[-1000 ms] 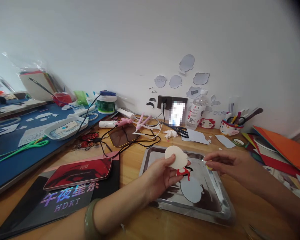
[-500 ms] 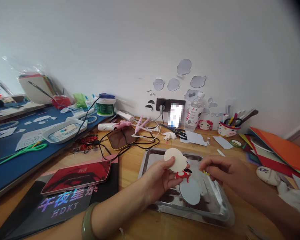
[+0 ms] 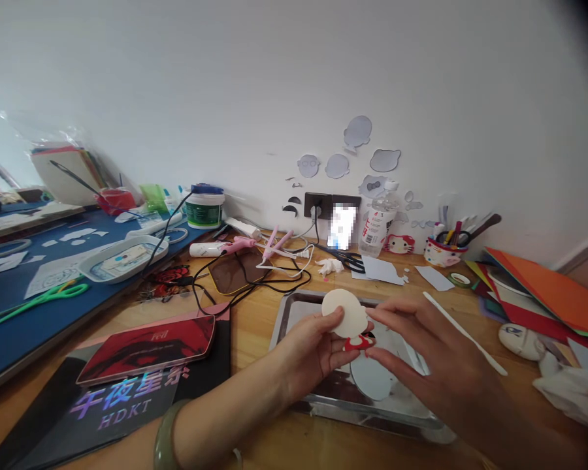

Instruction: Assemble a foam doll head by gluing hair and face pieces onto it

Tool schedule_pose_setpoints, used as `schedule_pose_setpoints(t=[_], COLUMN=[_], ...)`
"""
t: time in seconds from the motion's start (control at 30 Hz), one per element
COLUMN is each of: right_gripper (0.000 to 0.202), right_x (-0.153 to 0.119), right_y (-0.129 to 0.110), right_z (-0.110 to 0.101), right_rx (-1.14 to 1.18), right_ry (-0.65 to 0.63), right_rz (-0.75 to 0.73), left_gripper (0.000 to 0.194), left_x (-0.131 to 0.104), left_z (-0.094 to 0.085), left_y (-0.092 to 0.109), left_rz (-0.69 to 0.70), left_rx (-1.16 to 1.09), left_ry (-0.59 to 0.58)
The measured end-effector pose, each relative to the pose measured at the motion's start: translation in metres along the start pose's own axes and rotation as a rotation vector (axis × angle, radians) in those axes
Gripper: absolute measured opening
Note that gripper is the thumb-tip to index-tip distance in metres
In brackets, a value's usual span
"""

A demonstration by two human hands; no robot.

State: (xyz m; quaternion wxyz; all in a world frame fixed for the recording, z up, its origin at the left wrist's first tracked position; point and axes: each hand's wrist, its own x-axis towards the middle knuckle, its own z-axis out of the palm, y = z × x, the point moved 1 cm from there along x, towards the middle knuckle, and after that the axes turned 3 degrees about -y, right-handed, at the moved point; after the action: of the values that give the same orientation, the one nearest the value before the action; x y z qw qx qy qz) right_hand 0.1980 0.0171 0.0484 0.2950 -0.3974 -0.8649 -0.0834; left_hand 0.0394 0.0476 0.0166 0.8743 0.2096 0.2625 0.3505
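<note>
My left hand [image 3: 318, 346] holds a cream-coloured figure [image 3: 343, 312] with a rounded head and a small red-and-white body [image 3: 357, 342], thumb on the head and fingers beneath. At the figure's right side is my right hand [image 3: 421, 352], thumb and index finger apart, their tips beside or touching its edge. Whether anything small is between those fingertips cannot be made out. Below both hands lies a metal tray [image 3: 287, 310] with a pale rounded cutout [image 3: 371, 382] in it.
A white stick [image 3: 465, 333] lies right of the tray. Behind are black scissors [image 3: 350, 261], cables, a bottle [image 3: 378, 219] and a pen holder [image 3: 445, 251]. Coloured sheets [image 3: 549, 294] lie at right, a red case [image 3: 149, 346] at left.
My right hand has moved left to the figure, and its fingers have spread; the small yellow thing at its fingertips is no longer visible. The white stick now shows more fully. The view has shifted slightly.
</note>
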Motion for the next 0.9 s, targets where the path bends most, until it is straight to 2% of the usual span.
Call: schedule_pose_setpoints(t=[0.1,0.23,0.67,0.9], right_gripper=[0.046,0.058,0.057,0.053], right_x=[-0.0022,-0.0021,-0.0006,0.0015], right_y=[-0.0017,0.0001,0.0032,0.0042], right_z=[0.0043,0.0048,0.0056,0.0046], right_rx=[-0.125,-0.218,-0.199,-0.208], right_ry=[0.0,-0.02,-0.069,-0.072], right_rz=[-0.094,-0.166,-0.141,-0.132], left_gripper=[0.026,0.025,0.029,0.019], left_x=[0.0001,-0.0012,-0.0026,-0.0022], left_z=[0.0008,0.0025,0.0024,0.0021], left_y=[0.0004,0.0009,-0.0028,-0.0027], left_rz=[-0.014,-0.026,-0.036,-0.052], left_rx=[0.003,0.006,0.019,0.014], left_ry=[-0.009,-0.034,-0.036,-0.026])
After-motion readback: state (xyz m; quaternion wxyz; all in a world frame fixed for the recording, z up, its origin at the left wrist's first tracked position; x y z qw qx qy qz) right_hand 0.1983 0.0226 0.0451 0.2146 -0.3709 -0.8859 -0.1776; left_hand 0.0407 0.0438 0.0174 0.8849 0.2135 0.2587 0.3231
